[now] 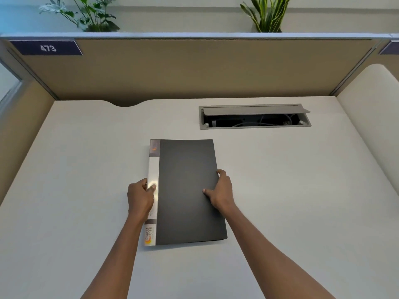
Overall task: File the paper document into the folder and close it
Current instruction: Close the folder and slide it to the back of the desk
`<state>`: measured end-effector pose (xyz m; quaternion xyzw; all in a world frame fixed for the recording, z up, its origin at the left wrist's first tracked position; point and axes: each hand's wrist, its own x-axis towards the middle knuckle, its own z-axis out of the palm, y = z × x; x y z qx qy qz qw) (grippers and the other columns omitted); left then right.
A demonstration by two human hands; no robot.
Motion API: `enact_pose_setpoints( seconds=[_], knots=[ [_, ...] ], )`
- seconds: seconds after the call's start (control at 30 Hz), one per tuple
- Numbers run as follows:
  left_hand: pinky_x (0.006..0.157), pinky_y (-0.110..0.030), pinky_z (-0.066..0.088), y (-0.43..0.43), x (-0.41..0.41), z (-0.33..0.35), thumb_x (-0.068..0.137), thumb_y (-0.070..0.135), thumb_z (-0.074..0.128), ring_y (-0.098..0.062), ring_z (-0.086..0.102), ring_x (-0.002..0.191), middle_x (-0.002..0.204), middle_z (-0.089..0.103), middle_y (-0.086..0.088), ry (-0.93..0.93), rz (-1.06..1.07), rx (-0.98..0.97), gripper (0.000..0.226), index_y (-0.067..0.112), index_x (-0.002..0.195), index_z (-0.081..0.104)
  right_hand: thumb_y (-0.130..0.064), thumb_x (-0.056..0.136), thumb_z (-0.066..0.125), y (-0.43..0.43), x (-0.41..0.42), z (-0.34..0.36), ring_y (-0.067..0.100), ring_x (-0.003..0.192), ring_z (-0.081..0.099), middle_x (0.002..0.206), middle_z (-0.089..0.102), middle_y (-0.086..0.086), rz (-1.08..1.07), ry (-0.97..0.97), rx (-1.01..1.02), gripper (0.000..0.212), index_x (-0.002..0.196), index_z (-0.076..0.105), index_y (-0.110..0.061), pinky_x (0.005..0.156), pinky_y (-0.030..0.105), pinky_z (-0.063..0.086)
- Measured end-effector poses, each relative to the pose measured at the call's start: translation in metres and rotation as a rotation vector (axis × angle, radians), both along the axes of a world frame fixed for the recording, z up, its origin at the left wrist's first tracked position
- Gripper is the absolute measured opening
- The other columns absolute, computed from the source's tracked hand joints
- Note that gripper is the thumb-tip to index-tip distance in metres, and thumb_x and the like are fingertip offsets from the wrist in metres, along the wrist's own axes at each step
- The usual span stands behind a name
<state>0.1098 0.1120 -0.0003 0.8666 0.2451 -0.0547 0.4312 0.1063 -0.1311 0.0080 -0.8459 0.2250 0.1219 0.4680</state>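
Observation:
A dark grey folder [186,186] with a white spine strip lies closed and flat on the white desk [86,160], spine to the left. My left hand [140,198] grips the spine edge, thumb on the white strip. My right hand [220,189] holds the folder's right edge, thumb pressed on the cover and fingers curled around the edge. No loose paper document shows anywhere on the desk; whether one lies inside the folder is hidden.
A grey cable hatch [254,116] stands open in the desk behind the folder, cables inside. Tan partition walls [194,67] enclose the desk at the back and left; a white panel [371,117] rises on the right. Two plants [267,14] sit above the partition.

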Motion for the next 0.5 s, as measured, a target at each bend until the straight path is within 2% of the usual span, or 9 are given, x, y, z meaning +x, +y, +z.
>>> enact_pose_setpoints(
  seconds=[0.1,0.2,0.3,0.43,0.5],
  knots=[
    [0.085,-0.043,0.056,0.023,0.026,0.002,0.1,0.015,0.065,-0.039,0.068,0.096,0.118,0.073,-0.019,0.008,0.01,0.043,0.025,0.0,0.118,0.07,-0.009,0.078,0.081,0.026,0.026,0.002,0.027,0.123,0.055,0.138,0.049,0.01,0.017,0.001,0.01,0.08,0.146,0.038,-0.012,0.094,0.024,0.04],
    [0.093,-0.05,0.056,0.039,0.057,0.004,0.099,0.016,0.065,-0.042,0.069,0.103,0.121,0.073,-0.02,0.017,0.012,0.07,0.028,-0.001,0.121,0.07,-0.008,0.08,0.081,0.046,0.055,0.006,0.028,0.124,0.054,0.137,0.047,0.011,0.026,-0.003,-0.01,0.077,0.144,0.038,-0.012,0.102,0.03,0.043],
    [0.093,-0.048,0.056,0.048,0.09,0.006,0.099,0.014,0.065,-0.042,0.069,0.104,0.12,0.073,-0.02,0.008,0.002,0.07,0.027,-0.002,0.12,0.071,-0.006,0.08,0.081,0.056,0.088,0.01,0.03,0.123,0.055,0.135,0.048,0.011,0.027,-0.005,-0.023,0.074,0.141,0.04,-0.011,0.103,0.033,0.045],
    [0.081,-0.035,0.05,0.054,0.137,0.008,0.099,0.01,0.064,-0.039,0.07,0.099,0.115,0.075,-0.022,-0.005,-0.011,0.066,0.022,-0.004,0.114,0.073,-0.005,0.081,0.08,0.063,0.13,0.016,0.031,0.122,0.055,0.134,0.048,0.013,0.018,-0.008,-0.048,0.068,0.138,0.041,-0.009,0.102,0.034,0.046],
    [0.081,-0.036,0.051,0.056,0.16,0.008,0.098,0.011,0.065,-0.04,0.07,0.099,0.114,0.075,-0.022,-0.002,-0.023,0.08,0.023,-0.004,0.113,0.074,-0.006,0.082,0.079,0.065,0.149,0.017,0.031,0.122,0.055,0.135,0.047,0.014,0.011,-0.007,-0.052,0.068,0.138,0.041,-0.008,0.102,0.036,0.046]
  ],
)
